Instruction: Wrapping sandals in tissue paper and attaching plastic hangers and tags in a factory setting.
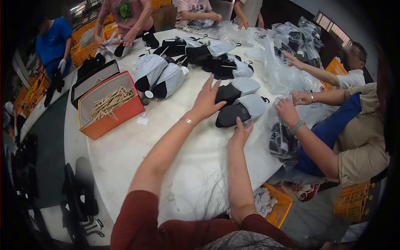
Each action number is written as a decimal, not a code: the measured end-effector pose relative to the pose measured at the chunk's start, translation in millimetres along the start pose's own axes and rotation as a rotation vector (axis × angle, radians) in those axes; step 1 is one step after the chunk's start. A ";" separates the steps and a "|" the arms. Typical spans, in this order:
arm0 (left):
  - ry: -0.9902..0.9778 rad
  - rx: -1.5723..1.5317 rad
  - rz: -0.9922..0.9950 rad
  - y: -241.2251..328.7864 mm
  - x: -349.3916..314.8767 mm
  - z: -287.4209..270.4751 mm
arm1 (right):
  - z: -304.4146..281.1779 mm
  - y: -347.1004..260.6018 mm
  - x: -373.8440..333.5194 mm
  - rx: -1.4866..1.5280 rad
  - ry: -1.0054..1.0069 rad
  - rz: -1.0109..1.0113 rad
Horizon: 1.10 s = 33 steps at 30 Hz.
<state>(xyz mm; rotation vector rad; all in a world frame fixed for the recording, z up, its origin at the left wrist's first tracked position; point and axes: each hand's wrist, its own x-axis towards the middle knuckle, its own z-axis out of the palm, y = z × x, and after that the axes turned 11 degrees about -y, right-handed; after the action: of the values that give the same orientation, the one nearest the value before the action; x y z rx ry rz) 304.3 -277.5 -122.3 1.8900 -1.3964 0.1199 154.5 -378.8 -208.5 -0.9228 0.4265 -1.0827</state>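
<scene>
Shoes (240, 103) lie right of the box (120, 116); the left hand (207, 100), between box and shoes, is spread, grasping nothing; the right hand (240, 134) touches them, its grip unclear.

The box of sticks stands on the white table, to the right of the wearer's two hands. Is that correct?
Only the side is wrong: the head view shows the box of sticks on the white table, left of the wearer's left hand and right hand.
</scene>
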 end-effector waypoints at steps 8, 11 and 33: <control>-0.139 -0.337 -0.596 34.1 -58.7 39.7 | 14.0 -85.5 -51.3 -0.502 -0.372 -0.121; 0.040 -0.724 -0.236 31.3 -216.3 45.4 | 50.8 -159.0 -130.4 -1.158 -0.897 -0.466; -0.146 0.167 -0.659 245.4 -443.8 -169.2 | 57.1 -181.8 -284.4 -1.312 -1.679 -0.455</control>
<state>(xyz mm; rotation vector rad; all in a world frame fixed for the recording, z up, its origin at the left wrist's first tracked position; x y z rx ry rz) -19.9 146.7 -94.4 2.4416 -0.8037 -0.2362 -32.7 -130.6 -64.9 -2.7468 -0.6523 0.0745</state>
